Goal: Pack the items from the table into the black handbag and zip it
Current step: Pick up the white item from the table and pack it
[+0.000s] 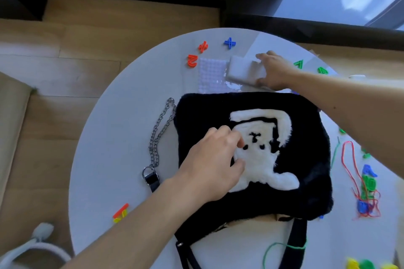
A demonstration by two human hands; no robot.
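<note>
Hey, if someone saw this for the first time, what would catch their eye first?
The fluffy black handbag with its white plush figure fills the middle of the round table, the left hand resting on it. Beyond it the right hand grips a white block, near a red plastic 2 and a blue plus sign.

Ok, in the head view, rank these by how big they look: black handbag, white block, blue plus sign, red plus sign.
1. black handbag
2. white block
3. blue plus sign and red plus sign: alike, unranked.
</note>
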